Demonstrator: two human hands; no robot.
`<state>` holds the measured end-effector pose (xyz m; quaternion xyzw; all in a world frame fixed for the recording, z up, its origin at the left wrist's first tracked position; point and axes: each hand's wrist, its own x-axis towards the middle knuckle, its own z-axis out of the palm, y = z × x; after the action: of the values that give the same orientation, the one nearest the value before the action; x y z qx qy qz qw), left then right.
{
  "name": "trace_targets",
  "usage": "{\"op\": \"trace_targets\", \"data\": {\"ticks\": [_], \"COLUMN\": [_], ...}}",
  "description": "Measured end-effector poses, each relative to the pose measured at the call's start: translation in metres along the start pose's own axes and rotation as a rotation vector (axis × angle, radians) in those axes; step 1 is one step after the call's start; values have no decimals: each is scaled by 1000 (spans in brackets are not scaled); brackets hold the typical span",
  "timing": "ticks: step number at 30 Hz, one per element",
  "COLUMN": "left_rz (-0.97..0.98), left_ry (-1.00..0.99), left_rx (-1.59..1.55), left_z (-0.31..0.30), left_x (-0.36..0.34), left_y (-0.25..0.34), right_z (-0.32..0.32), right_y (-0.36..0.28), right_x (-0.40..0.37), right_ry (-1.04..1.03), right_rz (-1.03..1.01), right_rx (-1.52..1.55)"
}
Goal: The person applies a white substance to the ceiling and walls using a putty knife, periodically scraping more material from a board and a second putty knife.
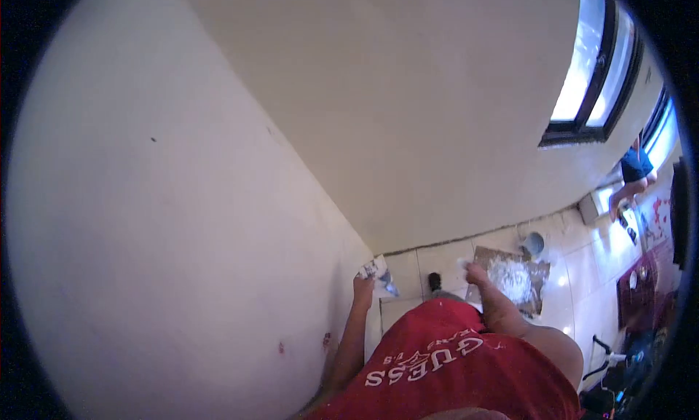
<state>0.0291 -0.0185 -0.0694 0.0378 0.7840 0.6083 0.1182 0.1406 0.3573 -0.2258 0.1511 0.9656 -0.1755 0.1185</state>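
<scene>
Low by the corner of the two walls, my left hand point(362, 284) is closed on a putty knife point(386, 280), whose broad blade is smeared with white paste. The blade is close to the foot of the left wall point(182, 201); whether it touches cannot be told. My right hand point(475, 274) is closed in front of my body, with a small blurred whitish thing at its fingers that I cannot make out. Beneath and beside that hand, a brown board point(540, 274) lies on the floor, bearing a spread heap of white powder or paste point(510, 278).
A grey bucket point(534, 243) stands behind the board on the tiled floor point(582, 267). A dark-framed window point(590, 78) is in the right wall. Farther right, another person point(636, 169) is by a pale box point(593, 207). Dark equipment point(619, 369) stands at lower right.
</scene>
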Motion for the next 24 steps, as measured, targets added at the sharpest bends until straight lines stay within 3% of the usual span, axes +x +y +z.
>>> {"op": "trace_targets", "data": {"ticks": [1, 2, 3, 6, 7, 10, 11, 13, 14, 16, 18, 19, 21, 22, 23, 24], "left_rz": [-65, -126, -159, -280, -328, -195, -380, -260, -251, -261, -358, -107, 222, -497, -262, -336], "left_ry": [-20, -35, -47, -60, -58, -227, -172, -159, -193, -338, -587, -724, -1045, -870, -886, -922], "left_rx": [-88, -177, -219, -394, -484, -324, -228, -250, -139, -109, -271, -40, 724, 212, 484, 463], "left_z": [7, 16, 19, 56, 72, 114, 134, 173, 192, 223, 264, 262, 312, 340, 360, 278], "left_x": [-3, -5, -5, -9, -11, 19, 40, 22, 30, 49, 84, 107, 90, 89, 79, 65], "left_y": [2, 6, 9, 30, 42, 10, -22, 62, 65, 46, -28, -92, 37, 23, 39, 32], "right_z": [84, 63, 50, 53, 57, 74, 83, 92, 98, 112, 129, 133, 147, 153, 162, 158], "right_y": [94, 128, 145, 183, 189, 199, 202, 206, 208, 207, 196, 192, 192, 194, 190, 149], "right_x": [-12, -69, -112, -188, -200, -207, -201, -188, -184, -191, -205, -210, -234, -235, -230, -231], "right_ry": [41, -202, -295, -353, -356, -318, -293, -242, -210, -148, -111, -118, -127, -127, -115, -107], "right_rz": [-448, -46, 203, 548, 602, 651, 649, 615, 598, 599, 688, 758, 957, 1040, 1099, 1139], "right_rx": [-432, -186, -51, 229, 297, 474, 521, 601, 638, 698, 739, 735, 774, 799, 827, 855]}}
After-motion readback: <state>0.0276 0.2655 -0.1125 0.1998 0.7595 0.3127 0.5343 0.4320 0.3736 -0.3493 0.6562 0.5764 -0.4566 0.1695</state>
